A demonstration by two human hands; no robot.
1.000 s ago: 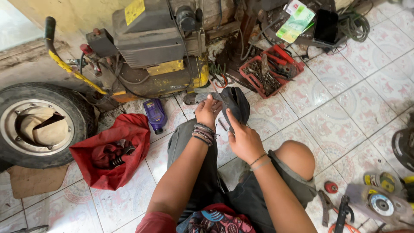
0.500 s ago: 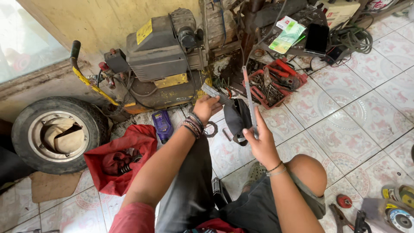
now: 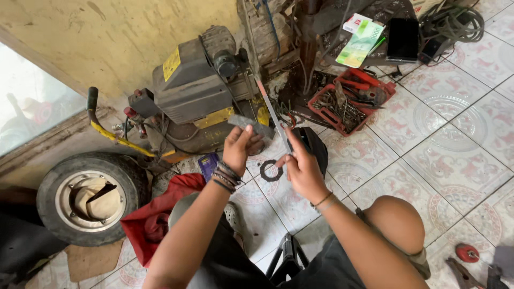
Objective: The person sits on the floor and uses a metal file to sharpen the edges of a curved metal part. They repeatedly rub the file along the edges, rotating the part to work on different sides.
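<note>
My left hand [image 3: 238,149], with bead bracelets at the wrist, pinches a flat grey piece of sheet [image 3: 250,126] and holds it up in front of me. My right hand [image 3: 301,170] grips the lower end of a long thin metal strip [image 3: 270,115] that slants up and to the left, its edge close beside the grey sheet. Just under both hands a black ring gasket [image 3: 271,171] lies on the tiled floor. A dark rounded part [image 3: 316,145] rests on the floor right behind my right hand.
A grey and yellow motor machine [image 3: 195,88] stands by the wall. A wheel with tyre [image 3: 88,198] lies at left, a red cloth bag [image 3: 150,222] beside it. A red tool tray [image 3: 350,99], a phone [image 3: 402,38], banknotes [image 3: 363,37] and cables [image 3: 452,21] sit at back right.
Both hands have risen off the dark rounded part. The right hand now holds the thin metal strip up against the grey sheet in the left hand. My view has tilted upward.
</note>
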